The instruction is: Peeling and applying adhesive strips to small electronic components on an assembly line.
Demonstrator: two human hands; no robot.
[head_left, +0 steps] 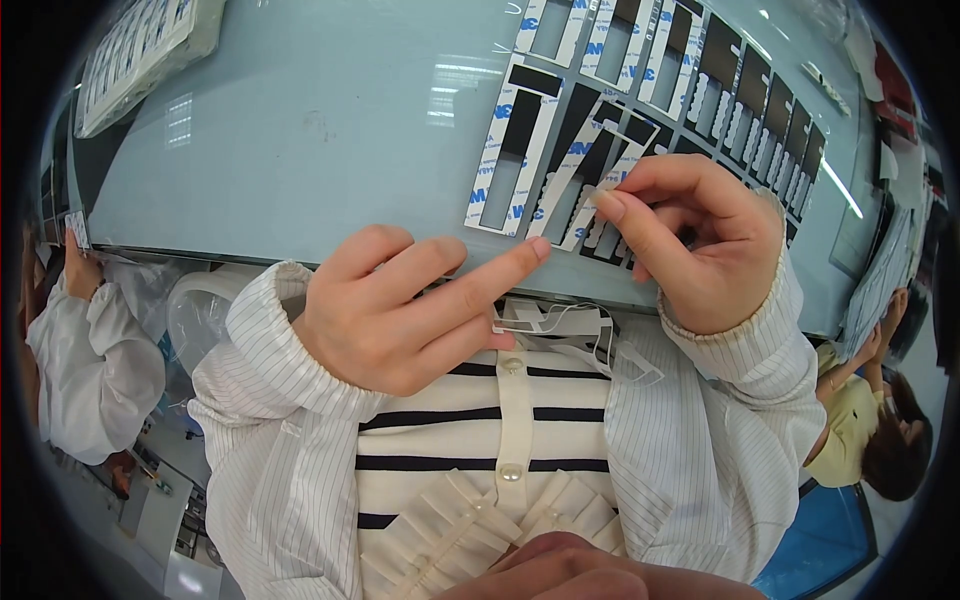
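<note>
My right hand [710, 235] pinches the edge of a white adhesive-tape frame [567, 165] with blue print between thumb and index finger. This frame sits tilted over a black flat part on the table. My left hand [410, 305] reaches in with its index finger stretched out, the tip at the lower end of the same frame; its other fingers are half bent. Just left of it, another adhesive frame [478, 200] lies on a black part. Behind my right hand, part of the row is hidden.
The grey-blue table [300, 130] carries rows of black flat parts [720, 60] at the right. A clear tray of parts [150, 60] stands at the far left. Thin white strips [570, 325] hang at the near edge. People sit at both sides.
</note>
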